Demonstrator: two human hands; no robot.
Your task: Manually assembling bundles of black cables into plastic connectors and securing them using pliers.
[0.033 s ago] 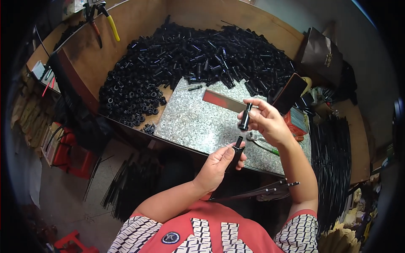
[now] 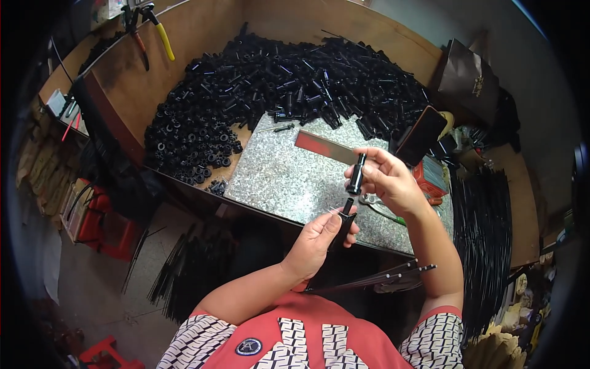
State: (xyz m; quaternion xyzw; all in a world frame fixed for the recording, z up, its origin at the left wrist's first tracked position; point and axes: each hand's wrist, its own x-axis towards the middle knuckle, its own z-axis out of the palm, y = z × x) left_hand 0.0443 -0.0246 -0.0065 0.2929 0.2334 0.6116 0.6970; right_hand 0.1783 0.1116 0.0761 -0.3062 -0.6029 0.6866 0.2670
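Observation:
My right hand pinches a short black tubular fitting with a wider lower end. It is held nearly upright above the slab. Just below it, my left hand is closed around a dark, slim piece whose black rod end sticks up past the thumb. A small gap parts the fitting from the rod end. Thin pale strands show by my left thumb. The lower part of what my left hand holds is hidden by the fingers and the dark background.
A speckled stone slab lies under my hands, with a flat metal bar and green-handled pliers. Behind rises a heap of black fittings; black rings lie at left. Thin black rods stand right. A phone leans nearby.
My right hand has come slightly down with the black fitting, nearer to the rod end. My left hand stays in place.

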